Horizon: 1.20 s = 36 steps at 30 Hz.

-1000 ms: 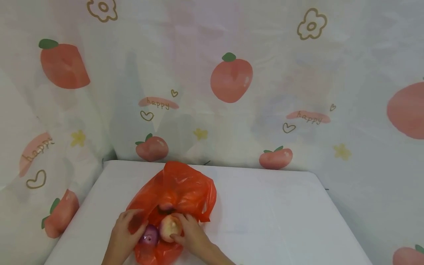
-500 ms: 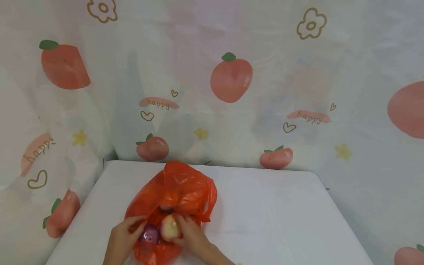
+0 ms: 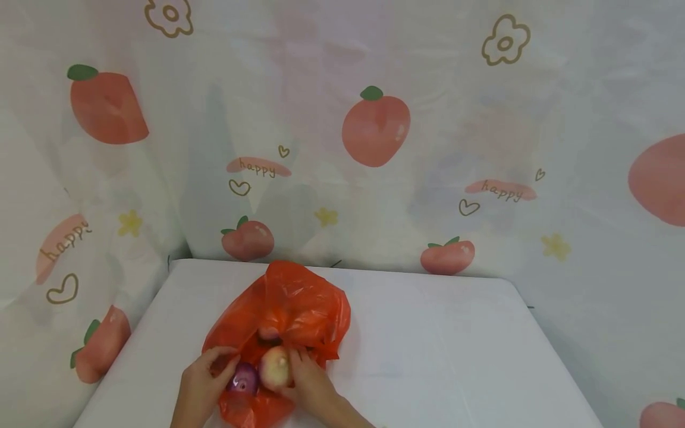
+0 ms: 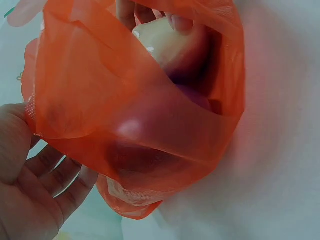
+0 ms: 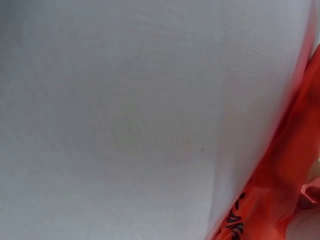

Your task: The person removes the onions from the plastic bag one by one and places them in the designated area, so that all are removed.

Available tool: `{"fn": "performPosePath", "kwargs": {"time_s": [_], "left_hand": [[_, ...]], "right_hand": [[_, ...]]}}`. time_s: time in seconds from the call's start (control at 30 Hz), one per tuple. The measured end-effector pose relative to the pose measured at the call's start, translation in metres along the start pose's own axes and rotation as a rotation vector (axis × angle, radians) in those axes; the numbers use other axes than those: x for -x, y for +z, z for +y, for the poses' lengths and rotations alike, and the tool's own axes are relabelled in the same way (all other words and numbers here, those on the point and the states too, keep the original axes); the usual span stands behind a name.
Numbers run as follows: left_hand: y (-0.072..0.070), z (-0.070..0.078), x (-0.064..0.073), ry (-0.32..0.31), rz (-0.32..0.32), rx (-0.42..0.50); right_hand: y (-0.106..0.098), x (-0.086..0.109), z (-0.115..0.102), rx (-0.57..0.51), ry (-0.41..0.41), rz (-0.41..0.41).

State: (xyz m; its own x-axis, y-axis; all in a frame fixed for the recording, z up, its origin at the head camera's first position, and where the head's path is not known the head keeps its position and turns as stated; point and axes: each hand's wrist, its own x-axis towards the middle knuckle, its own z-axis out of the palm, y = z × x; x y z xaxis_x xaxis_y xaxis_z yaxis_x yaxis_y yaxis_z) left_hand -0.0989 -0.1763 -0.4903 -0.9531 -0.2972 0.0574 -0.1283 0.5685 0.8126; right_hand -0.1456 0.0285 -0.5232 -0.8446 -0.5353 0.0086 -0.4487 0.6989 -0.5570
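A red plastic bag [image 3: 307,294] lies on the white table with its mouth toward me. In the mouth sit a shiny purple onion [image 3: 243,379] and a pale onion [image 3: 275,368] with a purple-red side. Part of another pinkish onion [image 3: 269,333] shows deeper inside. My left hand [image 3: 199,380] pinches the bag's left edge beside the purple onion; in the left wrist view its fingers [image 4: 70,195] curl at the film. With my right hand [image 3: 312,380] I grip the pale onion from the right, its fingertips [image 4: 181,24] on top of it.
The white tabletop [image 3: 439,351] stretches to the right of the bag. A curtain [image 3: 374,208] printed with fruit, hearts and flowers hangs behind the table and along its sides. Black print [image 5: 234,220] marks the bag's side in the right wrist view.
The left fingers have drawn in closer to the bag's edge. The right hand has shifted slightly on the pale onion, its thumb lower. The bag and onions have barely moved.
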Motion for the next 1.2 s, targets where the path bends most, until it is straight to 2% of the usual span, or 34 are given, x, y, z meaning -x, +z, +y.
{"fn": "performPosePath", "kwargs": {"time_s": [0.17, 0.3, 0.4, 0.5, 0.67, 0.9, 1.2], "left_hand": [[0.001, -0.001, 0.003, -0.018, -0.009, 0.024], [0.0, -0.002, 0.006, 0.007, 0.013, 0.031], [0.0, -0.002, 0.006, 0.014, 0.032, 0.036], [0.0, -0.002, 0.007, -0.005, 0.034, 0.043], [0.001, -0.002, 0.006, -0.024, 0.036, 0.045], [0.001, -0.005, 0.007, -0.006, 0.034, 0.041], [0.003, -0.006, 0.008, 0.033, 0.077, 0.027]], "right_hand": [[0.002, -0.001, 0.001, 0.041, -0.022, 0.019], [0.0, 0.001, 0.001, 0.041, -0.044, 0.033], [-0.005, 0.005, 0.001, 0.014, -0.051, 0.036], [-0.01, 0.009, 0.001, -0.037, -0.052, 0.042], [-0.016, 0.014, 0.002, -0.12, -0.01, 0.05], [-0.022, 0.019, 0.002, -0.122, -0.03, 0.08], [-0.023, 0.025, 0.004, -0.163, -0.076, 0.102]]}}
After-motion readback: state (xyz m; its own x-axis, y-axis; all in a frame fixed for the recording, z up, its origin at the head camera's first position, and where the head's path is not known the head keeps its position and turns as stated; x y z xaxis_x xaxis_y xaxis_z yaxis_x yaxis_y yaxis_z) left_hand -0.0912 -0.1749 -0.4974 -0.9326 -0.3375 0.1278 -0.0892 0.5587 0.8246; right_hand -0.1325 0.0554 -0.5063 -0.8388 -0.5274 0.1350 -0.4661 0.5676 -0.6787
